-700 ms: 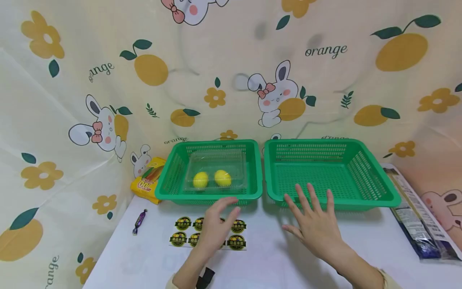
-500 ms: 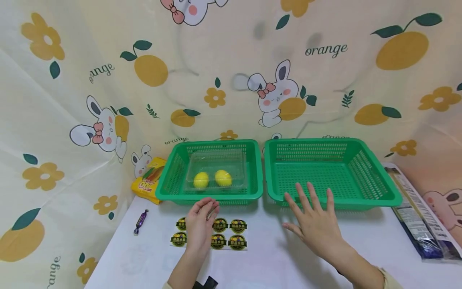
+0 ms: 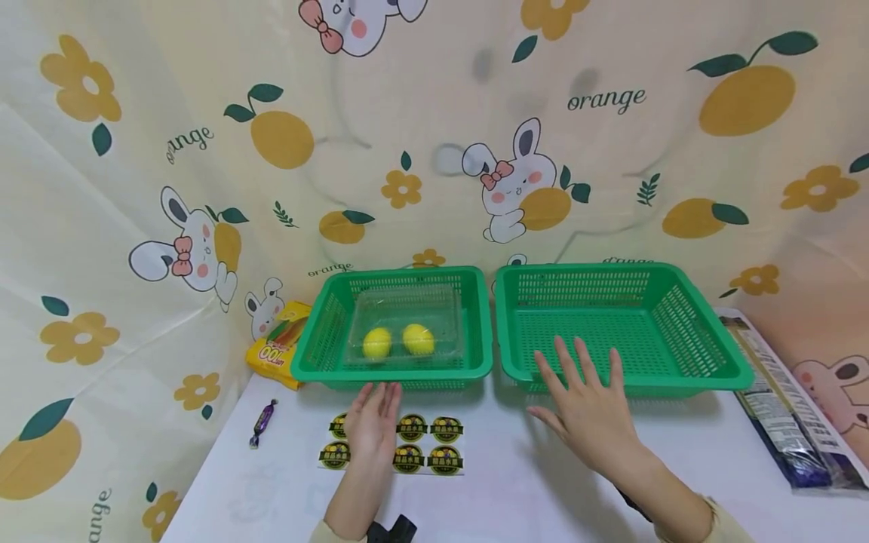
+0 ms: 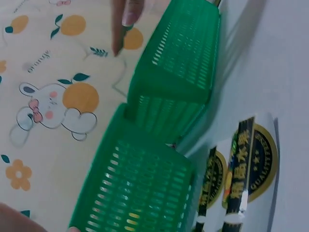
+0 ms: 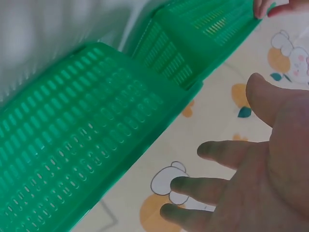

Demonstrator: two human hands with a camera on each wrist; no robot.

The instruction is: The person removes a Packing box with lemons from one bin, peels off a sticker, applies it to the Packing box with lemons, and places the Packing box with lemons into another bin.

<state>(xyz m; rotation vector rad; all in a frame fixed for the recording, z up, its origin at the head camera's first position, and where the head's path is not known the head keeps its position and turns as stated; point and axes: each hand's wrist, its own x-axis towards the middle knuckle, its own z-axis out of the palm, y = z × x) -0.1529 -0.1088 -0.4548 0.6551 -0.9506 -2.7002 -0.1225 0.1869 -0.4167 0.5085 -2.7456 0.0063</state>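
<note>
Two lemons [image 3: 418,339] sit under a clear plastic box [image 3: 407,305] inside the left green basket [image 3: 308,351]. My left hand [image 3: 373,426] is low at that basket's front, its fingers extended to the front rim; in the right wrist view its fingertips [image 5: 260,9] appear to touch the rim. Beneath this hand lies a sheet of round black-and-gold stickers [image 3: 410,445], partly covered. My right hand [image 3: 594,418] holds nothing; its spread fingers reach over the front rim of the right green basket [image 3: 723,354], which has nothing visible inside. Contact with that rim cannot be told.
A yellow snack packet [image 3: 274,351] leans beside the left basket. A purple wrapped candy [image 3: 263,424] lies on the white table [image 3: 489,498] at left. Long dark-and-silver packages [image 3: 781,411] lie along the right side. A printed curtain [image 3: 407,113] hangs behind the baskets.
My left hand has shifted left over the stickers to the left basket's front rim, its fingers straightening from a loose curl. My right hand stays almost in place.
</note>
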